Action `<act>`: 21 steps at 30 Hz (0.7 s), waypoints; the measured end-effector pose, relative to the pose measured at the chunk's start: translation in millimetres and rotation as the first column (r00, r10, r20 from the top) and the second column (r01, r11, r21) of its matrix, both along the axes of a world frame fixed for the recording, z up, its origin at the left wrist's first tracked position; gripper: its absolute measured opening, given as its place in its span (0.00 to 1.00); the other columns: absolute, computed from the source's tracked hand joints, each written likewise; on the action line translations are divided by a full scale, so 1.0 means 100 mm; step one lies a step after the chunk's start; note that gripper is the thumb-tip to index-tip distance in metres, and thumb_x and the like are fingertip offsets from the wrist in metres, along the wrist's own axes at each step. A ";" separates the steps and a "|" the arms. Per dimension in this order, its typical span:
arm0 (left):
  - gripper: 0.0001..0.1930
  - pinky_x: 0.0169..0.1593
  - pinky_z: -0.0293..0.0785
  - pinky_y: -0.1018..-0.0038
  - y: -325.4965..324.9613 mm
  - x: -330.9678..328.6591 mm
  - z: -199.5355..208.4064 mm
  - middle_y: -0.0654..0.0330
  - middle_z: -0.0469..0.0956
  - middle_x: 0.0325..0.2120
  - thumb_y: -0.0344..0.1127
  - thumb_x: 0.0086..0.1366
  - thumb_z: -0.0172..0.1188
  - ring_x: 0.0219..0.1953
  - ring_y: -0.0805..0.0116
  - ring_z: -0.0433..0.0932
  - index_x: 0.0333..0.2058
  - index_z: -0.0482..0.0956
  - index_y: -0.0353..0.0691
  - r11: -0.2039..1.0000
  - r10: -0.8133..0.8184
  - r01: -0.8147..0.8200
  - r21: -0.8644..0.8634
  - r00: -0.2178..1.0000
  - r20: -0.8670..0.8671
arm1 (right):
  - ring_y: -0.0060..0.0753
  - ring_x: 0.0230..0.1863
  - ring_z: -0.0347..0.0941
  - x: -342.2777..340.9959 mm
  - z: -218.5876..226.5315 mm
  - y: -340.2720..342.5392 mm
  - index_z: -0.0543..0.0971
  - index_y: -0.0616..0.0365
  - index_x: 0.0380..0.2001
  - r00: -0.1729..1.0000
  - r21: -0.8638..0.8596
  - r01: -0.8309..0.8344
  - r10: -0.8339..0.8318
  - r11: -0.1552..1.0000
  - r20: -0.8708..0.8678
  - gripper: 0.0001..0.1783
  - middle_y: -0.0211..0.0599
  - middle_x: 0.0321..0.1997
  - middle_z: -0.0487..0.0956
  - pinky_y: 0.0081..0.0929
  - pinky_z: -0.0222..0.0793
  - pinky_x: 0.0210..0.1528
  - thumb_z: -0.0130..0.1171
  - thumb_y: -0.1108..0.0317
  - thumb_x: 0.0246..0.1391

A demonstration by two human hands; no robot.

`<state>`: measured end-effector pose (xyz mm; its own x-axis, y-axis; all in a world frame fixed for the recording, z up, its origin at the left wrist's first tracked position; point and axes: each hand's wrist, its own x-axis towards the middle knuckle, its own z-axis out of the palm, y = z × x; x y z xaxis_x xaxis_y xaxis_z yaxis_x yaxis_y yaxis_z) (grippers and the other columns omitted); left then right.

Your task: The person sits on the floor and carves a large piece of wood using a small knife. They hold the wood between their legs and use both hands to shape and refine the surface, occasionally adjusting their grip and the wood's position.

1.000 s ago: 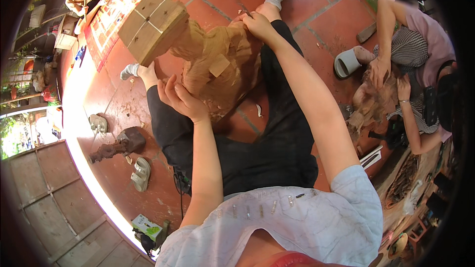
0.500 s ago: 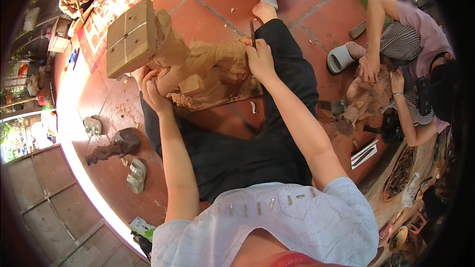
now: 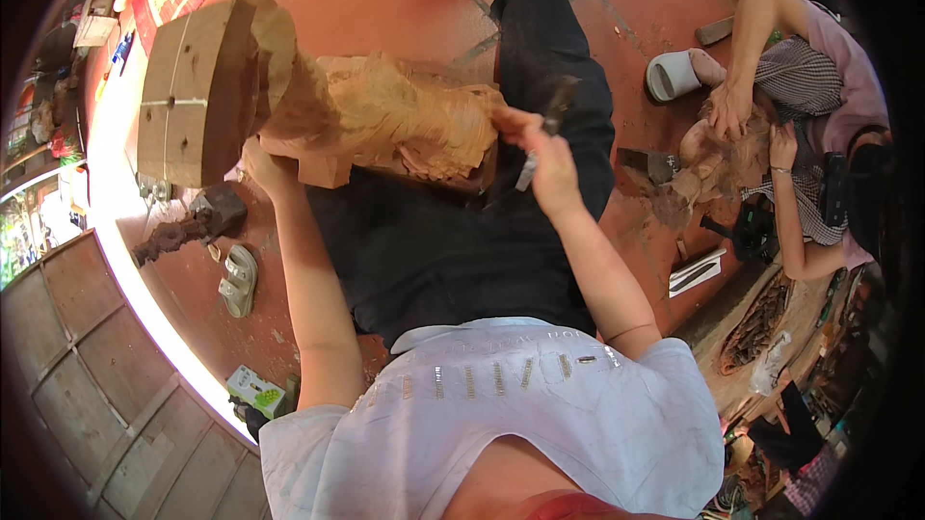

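A partly carved wooden figure lies across my lap, its square block base toward the left. My left hand grips it near the base; the fingers are mostly hidden behind the wood. Close to the opposite end, my right hand is closed round a slim carving tool. The tool is smeared by motion, with a dark end above the hand and a pale end below it. My right fingertips are at the wood's edge; whether they touch it I cannot tell.
At the right, another person's hands hold a brown carving. A grey slipper and dark tools on white paper lie nearby. On the left are a sandal and a dark wooden piece on the tiled floor.
The carving has turned and tilted, its base shifting left and nearer me. My left hand has slid lower behind it. My right hand has moved right and nearer with the carving tool.
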<state>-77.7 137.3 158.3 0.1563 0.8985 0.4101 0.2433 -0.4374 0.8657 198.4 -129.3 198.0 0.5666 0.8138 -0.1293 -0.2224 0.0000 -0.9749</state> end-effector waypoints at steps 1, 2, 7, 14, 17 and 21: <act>0.13 0.43 0.72 0.67 -0.14 0.14 0.11 0.58 0.77 0.37 0.43 0.68 0.48 0.40 0.64 0.76 0.40 0.75 0.39 0.996 -0.043 0.054 -0.071 0.990 0.137 | 0.29 0.43 0.73 0.10 0.00 -0.03 0.75 0.68 0.51 1.000 0.017 0.024 -0.024 1.000 -0.004 0.26 0.39 0.44 0.79 0.30 0.64 0.54 0.35 0.59 0.67; 0.15 0.46 0.71 0.67 -0.29 0.28 0.20 0.58 0.74 0.42 0.44 0.72 0.44 0.45 0.67 0.74 0.46 0.71 0.40 0.985 -0.069 0.110 -0.134 0.958 0.277 | 0.26 0.38 0.72 0.22 -0.03 -0.10 0.75 0.68 0.49 1.000 -0.013 0.016 -0.016 1.000 -0.009 0.27 0.36 0.39 0.78 0.29 0.66 0.48 0.34 0.57 0.68; 0.15 0.45 0.72 0.70 -1.14 0.48 -0.28 0.58 0.73 0.40 0.45 0.72 0.44 0.42 0.68 0.74 0.49 0.67 0.42 0.753 0.392 0.002 -0.658 0.802 0.450 | 0.17 0.23 0.68 0.34 0.05 -0.27 0.76 0.63 0.39 0.981 0.072 0.058 -0.044 0.996 -0.188 0.20 0.28 0.26 0.73 0.16 0.65 0.28 0.39 0.59 0.69; 0.12 0.40 0.73 0.71 -2.25 0.73 -0.56 0.56 0.78 0.34 0.38 0.66 0.55 0.34 0.65 0.77 0.40 0.77 0.36 0.296 -0.816 0.511 -0.807 0.575 0.064 | 0.22 0.35 0.77 0.11 0.18 -0.10 0.81 0.67 0.39 0.997 0.045 0.065 -0.067 0.997 0.035 0.09 0.33 0.38 0.76 0.17 0.73 0.39 0.60 0.73 0.58; 0.13 0.45 0.73 0.69 -2.02 0.93 -0.41 0.49 0.77 0.36 0.37 0.63 0.57 0.38 0.59 0.78 0.42 0.78 0.36 0.463 -0.844 0.521 -0.717 0.506 -0.177 | 0.23 0.35 0.76 0.11 0.25 -0.03 0.81 0.66 0.37 0.991 0.035 0.080 -0.084 0.996 0.109 0.07 0.34 0.37 0.77 0.18 0.72 0.39 0.59 0.73 0.58; 0.18 0.31 0.73 0.71 -1.88 0.54 -1.34 0.53 0.78 0.28 0.46 0.71 0.49 0.27 0.65 0.77 0.47 0.74 0.36 0.428 -0.658 0.256 -0.867 0.746 -0.105 | 0.18 0.36 0.73 -0.05 0.19 0.06 0.76 0.62 0.37 0.981 0.034 0.067 -0.072 0.997 0.178 0.05 0.31 0.34 0.79 0.19 0.70 0.39 0.53 0.75 0.59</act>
<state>-23.8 -51.2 24.0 0.5987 0.5357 -0.5954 0.6021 0.1891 0.7757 193.1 -123.2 217.3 0.6339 0.7734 0.0007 -0.0434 0.0365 -0.9984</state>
